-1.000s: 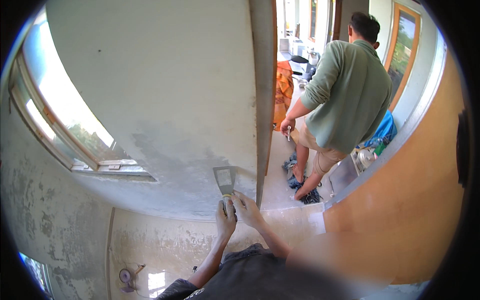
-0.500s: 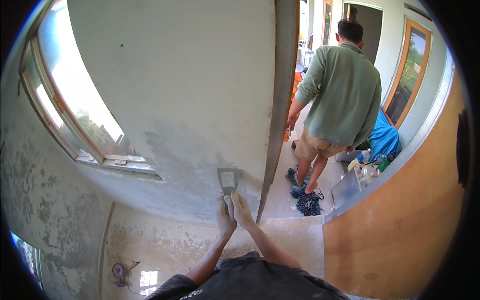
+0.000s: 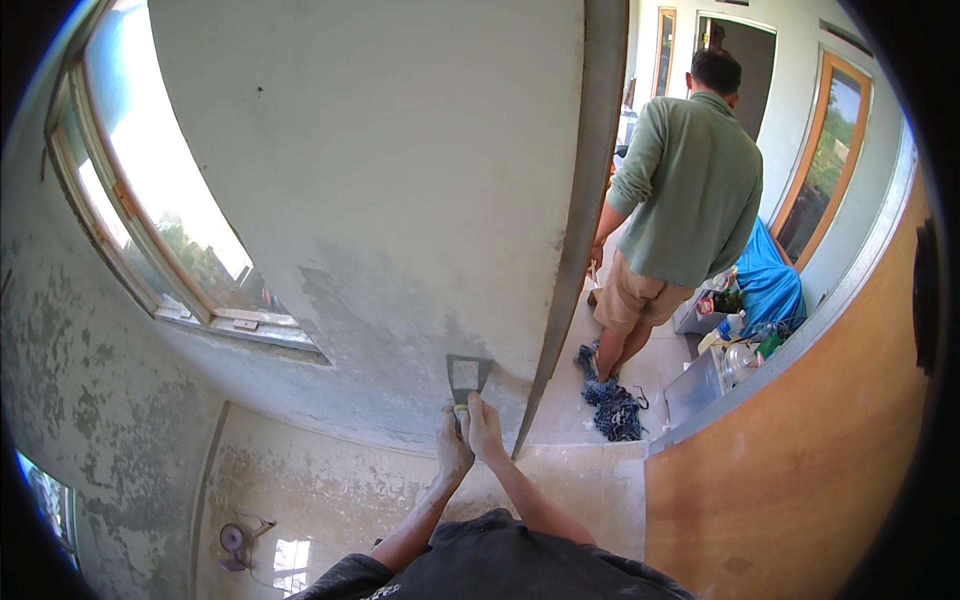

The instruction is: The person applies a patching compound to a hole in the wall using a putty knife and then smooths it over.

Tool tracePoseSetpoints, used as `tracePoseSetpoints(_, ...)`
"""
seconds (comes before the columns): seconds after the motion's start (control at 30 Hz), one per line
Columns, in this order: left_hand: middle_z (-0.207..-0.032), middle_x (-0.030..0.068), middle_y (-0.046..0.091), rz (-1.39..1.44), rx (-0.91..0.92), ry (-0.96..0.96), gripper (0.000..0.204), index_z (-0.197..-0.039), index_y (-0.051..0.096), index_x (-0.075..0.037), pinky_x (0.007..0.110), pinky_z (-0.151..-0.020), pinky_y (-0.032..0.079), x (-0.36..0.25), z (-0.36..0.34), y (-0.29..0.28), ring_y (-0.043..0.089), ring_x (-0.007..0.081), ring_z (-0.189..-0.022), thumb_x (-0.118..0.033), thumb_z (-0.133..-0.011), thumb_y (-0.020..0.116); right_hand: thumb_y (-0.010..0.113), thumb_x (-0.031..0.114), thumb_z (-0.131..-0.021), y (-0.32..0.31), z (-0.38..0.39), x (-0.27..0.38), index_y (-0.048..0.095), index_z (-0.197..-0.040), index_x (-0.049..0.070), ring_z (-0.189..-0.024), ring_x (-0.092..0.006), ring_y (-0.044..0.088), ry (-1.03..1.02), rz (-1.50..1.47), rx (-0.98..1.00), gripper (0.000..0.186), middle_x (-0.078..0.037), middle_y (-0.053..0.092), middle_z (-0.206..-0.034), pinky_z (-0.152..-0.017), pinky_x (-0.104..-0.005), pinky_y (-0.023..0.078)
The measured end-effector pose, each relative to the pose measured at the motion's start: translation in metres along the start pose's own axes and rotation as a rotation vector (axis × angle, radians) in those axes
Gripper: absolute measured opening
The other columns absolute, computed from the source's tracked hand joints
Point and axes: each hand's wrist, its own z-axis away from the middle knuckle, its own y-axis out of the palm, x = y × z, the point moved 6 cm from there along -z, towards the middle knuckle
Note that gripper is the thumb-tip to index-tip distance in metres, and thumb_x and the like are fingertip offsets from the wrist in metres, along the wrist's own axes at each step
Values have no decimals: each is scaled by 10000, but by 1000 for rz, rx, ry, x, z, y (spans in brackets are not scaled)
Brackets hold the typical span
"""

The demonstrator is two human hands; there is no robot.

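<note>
Left hand and right hand gripped a flat, grey-bladed metal scraper

The left hand was wrapped around the scraper's handle, while the right hand held it from the other side, its fingertips near the base of the blade. The blade pointed up, at the lower part of a pale wall with grey patches, near its right-hand edge; whether it touched could not be told. Beyond that edge, a person in a sage-green long-sleeved top and tan shorts stood with their back turned, feet at a crumpled dark-blue cloth. A brown wooden panel stood on the right.
</note>
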Motion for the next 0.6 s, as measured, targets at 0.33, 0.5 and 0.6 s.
tracePoseSetpoints(0.33,-795,179,605,64,-13,88,235,-1041,488,9,342,-583,469,-1,-7,7,628,297,-710,-153,-870,491,345,357,-962,-5,-5,2,638,-837,0,-448,-1,348,-93,58,-43,478,53,495,-568,-407,-174,278)
tracePoseSetpoints(0.5,-716,163,590,92,-35,116,213,-988,501,13,317,-537,445,2,-9,12,619,232,-636,-158,-861,512,348,366,-960,-10,-9,-8,630,-860,5,-390,5,317,0,33,-42,468,63,463,-525,-359,-172,239)
tracePoseSetpoints(0.6,-723,166,591,95,-41,116,212,-981,502,15,315,-544,447,4,-10,15,621,234,-643,-157,-857,517,341,351,-963,-11,-14,-12,624,-881,5,-388,4,322,-26,-27,-59,454,58,475,-531,-356,-173,249)
